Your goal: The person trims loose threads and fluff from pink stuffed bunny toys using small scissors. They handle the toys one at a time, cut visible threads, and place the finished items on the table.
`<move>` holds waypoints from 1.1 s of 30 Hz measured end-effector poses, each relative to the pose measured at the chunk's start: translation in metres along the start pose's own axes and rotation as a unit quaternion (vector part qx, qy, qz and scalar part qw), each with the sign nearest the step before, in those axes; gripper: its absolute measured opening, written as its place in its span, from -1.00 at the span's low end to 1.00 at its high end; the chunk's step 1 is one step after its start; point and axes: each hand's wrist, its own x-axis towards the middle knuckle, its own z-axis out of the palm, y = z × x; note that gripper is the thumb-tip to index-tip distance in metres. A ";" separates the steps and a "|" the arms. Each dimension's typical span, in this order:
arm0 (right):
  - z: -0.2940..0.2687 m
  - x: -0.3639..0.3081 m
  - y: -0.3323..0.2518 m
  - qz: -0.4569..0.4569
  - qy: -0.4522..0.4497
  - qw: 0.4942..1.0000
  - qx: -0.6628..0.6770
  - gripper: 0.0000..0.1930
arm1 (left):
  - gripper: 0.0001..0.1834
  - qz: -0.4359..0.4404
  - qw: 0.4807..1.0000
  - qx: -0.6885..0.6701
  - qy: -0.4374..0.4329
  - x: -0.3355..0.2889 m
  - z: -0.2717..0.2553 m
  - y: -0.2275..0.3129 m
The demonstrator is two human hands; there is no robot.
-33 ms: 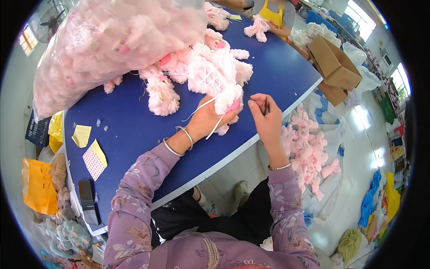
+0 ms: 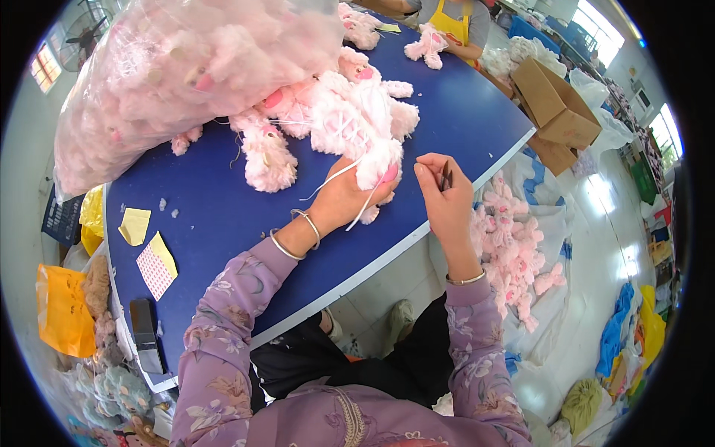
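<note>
At a blue-topped counter (image 2: 223, 216), a person in a lilac floral blouse works on a fluffy pink plush toy with white lacing (image 2: 350, 123). The left hand (image 2: 344, 200) closes its grip around the toy's lower end at the middle of the counter, white cord trailing from under the fingers. The right hand (image 2: 445, 195), raised just beside it over the counter's edge, pinches a small dark tool (image 2: 445, 177) between thumb and fingertips. A large clear plastic bag stuffed with pink plush (image 2: 186, 74) lies behind the toy, touching it. Yellow paper notes (image 2: 135, 226) and a dark flat device (image 2: 144, 335) rest near the counter's left end. More pink plush toys (image 2: 514, 246) sit heaped in a bag on the floor to the right.
</note>
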 end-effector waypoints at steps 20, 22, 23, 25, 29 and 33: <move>-0.032 0.014 0.025 0.183 0.017 0.975 0.129 -0.85 | -0.56 -0.193 0.889 -0.416 0.008 -0.004 0.018 -0.061; -0.030 0.011 0.031 0.221 -0.016 0.970 0.096 -0.83 | -0.54 -0.215 0.863 -0.457 0.000 -0.004 0.014 -0.047; -0.033 0.008 0.034 0.219 -0.063 0.965 0.127 -0.76 | -0.53 -0.218 0.864 -0.453 -0.010 -0.004 0.016 -0.048; -0.029 0.006 0.026 0.232 -0.120 0.960 0.102 -0.70 | -0.50 -0.223 0.869 -0.443 -0.018 -0.006 0.014 -0.051; -0.018 -0.001 0.028 0.209 -0.168 0.959 0.092 -0.61 | -0.47 -0.215 0.858 -0.467 -0.019 -0.004 0.013 -0.048; -0.017 -0.001 0.035 0.140 -0.175 0.972 0.076 -0.61 | -0.45 -0.215 0.859 -0.465 -0.016 -0.005 0.011 -0.054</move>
